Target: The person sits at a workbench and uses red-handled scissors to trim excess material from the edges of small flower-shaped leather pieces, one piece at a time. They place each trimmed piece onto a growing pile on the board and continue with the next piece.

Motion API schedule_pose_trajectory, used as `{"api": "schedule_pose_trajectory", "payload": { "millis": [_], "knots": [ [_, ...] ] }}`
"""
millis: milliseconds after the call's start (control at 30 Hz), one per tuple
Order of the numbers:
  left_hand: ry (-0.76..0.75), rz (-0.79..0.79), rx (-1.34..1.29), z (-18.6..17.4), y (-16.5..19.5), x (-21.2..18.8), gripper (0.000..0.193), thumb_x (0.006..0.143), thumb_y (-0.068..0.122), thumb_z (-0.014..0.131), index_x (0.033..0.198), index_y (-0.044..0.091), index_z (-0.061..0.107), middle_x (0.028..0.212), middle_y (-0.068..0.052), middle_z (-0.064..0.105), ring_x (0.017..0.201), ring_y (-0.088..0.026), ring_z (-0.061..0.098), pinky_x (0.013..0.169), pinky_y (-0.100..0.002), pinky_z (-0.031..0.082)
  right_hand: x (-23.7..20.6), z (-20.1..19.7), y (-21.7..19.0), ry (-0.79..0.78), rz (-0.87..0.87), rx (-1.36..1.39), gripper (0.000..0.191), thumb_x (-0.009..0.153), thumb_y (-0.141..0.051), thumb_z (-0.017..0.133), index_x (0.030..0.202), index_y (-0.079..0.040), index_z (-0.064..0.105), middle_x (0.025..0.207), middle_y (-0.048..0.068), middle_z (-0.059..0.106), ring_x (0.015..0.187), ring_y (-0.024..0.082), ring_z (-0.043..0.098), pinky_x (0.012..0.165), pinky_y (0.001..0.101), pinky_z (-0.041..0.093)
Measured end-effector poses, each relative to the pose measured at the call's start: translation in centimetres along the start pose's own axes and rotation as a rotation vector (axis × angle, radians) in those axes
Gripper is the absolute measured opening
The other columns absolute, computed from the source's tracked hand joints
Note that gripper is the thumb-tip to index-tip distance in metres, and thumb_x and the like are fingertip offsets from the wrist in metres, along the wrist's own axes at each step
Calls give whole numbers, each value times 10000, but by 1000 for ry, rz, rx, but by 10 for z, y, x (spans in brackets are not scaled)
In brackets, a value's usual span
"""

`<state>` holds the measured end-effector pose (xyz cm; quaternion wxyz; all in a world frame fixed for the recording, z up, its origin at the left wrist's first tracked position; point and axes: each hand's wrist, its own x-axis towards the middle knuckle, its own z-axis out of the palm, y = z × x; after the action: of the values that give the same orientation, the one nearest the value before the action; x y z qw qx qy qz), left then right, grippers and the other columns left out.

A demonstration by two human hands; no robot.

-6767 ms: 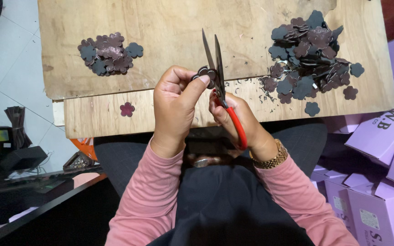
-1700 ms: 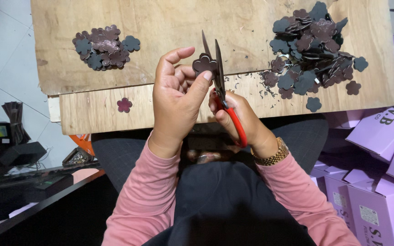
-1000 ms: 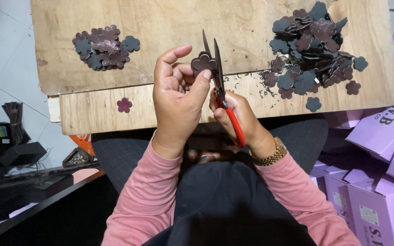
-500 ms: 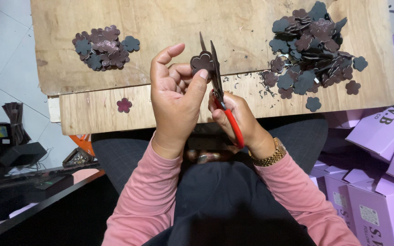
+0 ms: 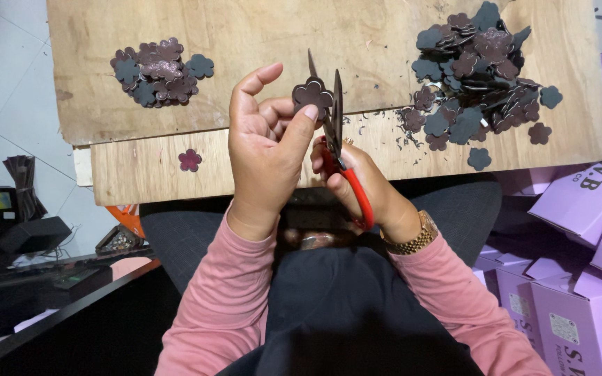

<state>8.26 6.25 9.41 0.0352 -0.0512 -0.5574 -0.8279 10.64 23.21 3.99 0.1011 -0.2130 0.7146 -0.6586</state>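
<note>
Head view, looking down over the person's lap: left hand (image 5: 267, 150) pinched shut on a dark brown flower-shaped cutout (image 5: 313, 96), thumb on its front face, index finger lifted clear, piece held up above the near edge of the wooden board surface (image 5: 259, 42). Right hand (image 5: 360, 181) closed round the red handles of a pair of snips (image 5: 334, 143), blades pointing away from the body and standing slightly apart, right beside the cutout's right edge; whether a blade is actually touching the edge I cannot tell. Small pile of flower cutouts (image 5: 158, 72) sits on the board to the left, much larger heap of cutouts (image 5: 479, 66) to the right, some flipped to a grey back. Tiny dark trimmings (image 5: 384, 125) scattered on the board between hands and big heap. One single reddish flower (image 5: 189, 160) lies alone on the lower board strip, apart from both piles. Judging by pile sizes, the small left one looks like the finished lot and the big right one is still waiting, so the work reads as early, most pieces left. Purple cardboard boxes (image 5: 580, 209) stacked on the right, dark gear on a low shelf left.
</note>
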Motion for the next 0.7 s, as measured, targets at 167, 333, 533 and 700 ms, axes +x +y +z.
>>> {"api": "schedule_pose_trajectory", "payload": {
  "millis": [167, 333, 533, 700],
  "knots": [
    [-11, -14, -19, 1, 2, 0, 558, 988, -63, 653, 1461, -35, 358, 974, -112, 698, 812, -100, 691, 734, -218, 577, 1, 0, -4, 3, 7, -35, 858, 916, -834, 500, 1184, -20, 547, 1037, 35, 571, 929, 119, 534, 821, 268, 483],
    [-34, -40, -2, 2, 3, -1, 560, 975, -65, 658, 1452, -37, 366, 957, -113, 696, 785, -103, 689, 672, -227, 572, 2, -1, -7, 6, -1, -36, 819, 944, -816, 497, 1141, -23, 552, 1018, 37, 560, 940, 129, 526, 842, 280, 483],
    [-49, -41, -5, 3, 4, -1, 554, 972, -72, 658, 1443, -37, 369, 960, -119, 699, 794, -115, 698, 684, -236, 579, 1, -2, -7, 22, 8, -58, 797, 950, -802, 500, 1121, -26, 556, 992, 29, 559, 922, 126, 527, 826, 278, 484],
    [-46, -28, 22, 1, 3, 0, 555, 972, -77, 660, 1443, -36, 369, 974, -124, 704, 823, -119, 706, 735, -240, 591, 1, -3, -5, 19, 19, -32, 787, 948, -779, 525, 1144, -18, 556, 987, 23, 555, 899, 112, 518, 789, 264, 477]
  ]
}}
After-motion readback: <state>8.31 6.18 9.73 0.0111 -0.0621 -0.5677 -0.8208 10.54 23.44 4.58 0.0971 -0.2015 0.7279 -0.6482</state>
